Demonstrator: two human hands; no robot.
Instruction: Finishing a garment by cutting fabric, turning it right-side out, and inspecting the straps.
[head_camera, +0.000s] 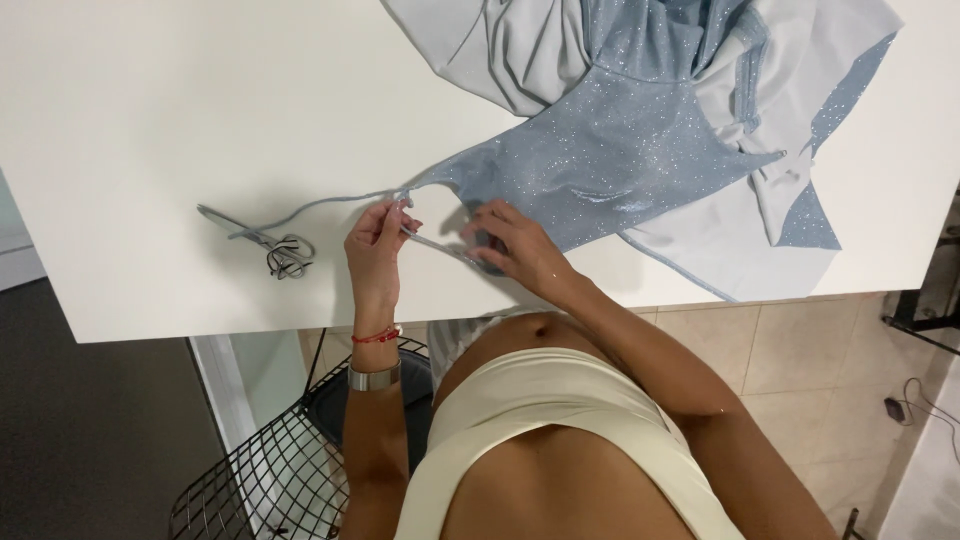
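Your left hand (375, 240) has its fingers pinched together on the thin strap (330, 205) of the sparkly light-blue garment (610, 150), close to where the strap meets the fabric's pointed corner. Your right hand (515, 245) rests on the white worktop (150, 120) just beside it, fingers closed on a second narrow strap (440, 247) stretched between both hands. The garment lies spread across the worktop's far side. The strap's loose end (285, 255) curls in a small coil to the left.
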